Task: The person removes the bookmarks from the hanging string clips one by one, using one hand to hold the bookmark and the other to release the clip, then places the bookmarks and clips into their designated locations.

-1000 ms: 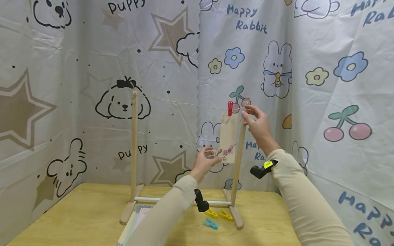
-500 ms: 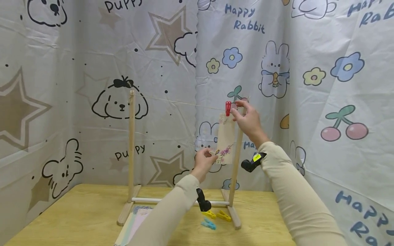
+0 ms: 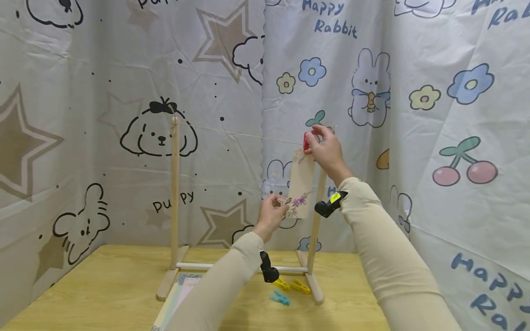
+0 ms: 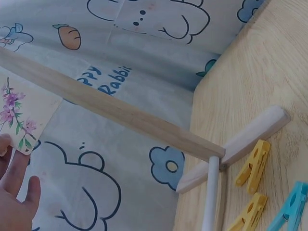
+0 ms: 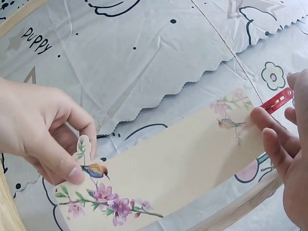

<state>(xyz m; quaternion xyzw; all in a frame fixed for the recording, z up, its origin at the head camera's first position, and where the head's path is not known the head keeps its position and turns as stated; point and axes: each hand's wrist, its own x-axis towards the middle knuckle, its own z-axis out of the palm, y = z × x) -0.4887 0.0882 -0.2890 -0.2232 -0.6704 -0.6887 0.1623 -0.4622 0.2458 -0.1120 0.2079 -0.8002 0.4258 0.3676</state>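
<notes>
A cream paper bookmark [image 3: 301, 179] printed with pink blossom and a small bird hangs at the right end of a thin string [image 3: 240, 134]. My left hand [image 3: 270, 216] pinches its lower left edge; in the right wrist view the thumb lies over the front, beside the printed bird [image 5: 96, 171]. At the bookmark's top, my right hand [image 3: 327, 154] grips a red clothespin [image 3: 306, 141] between thumb and fingers. That clothespin [image 5: 276, 101] sits at the string, partly covered by the fingers. Whether its tips are spread cannot be made out.
The string runs between two wooden posts, the left one [image 3: 175, 193] and the right one [image 3: 316, 230], joined low by a white rod [image 3: 290, 269]. Yellow clothespins [image 3: 300, 287] and a blue clothespin [image 3: 280, 297] lie on the table [image 3: 103, 294]. Pastel papers [image 3: 178, 294] lie partly under my left sleeve.
My right hand has moved left from the right post to the red clothespin and now grips it. The left hand stays at the bookmark's lower edge, and the bookmark now tilts slightly.
</notes>
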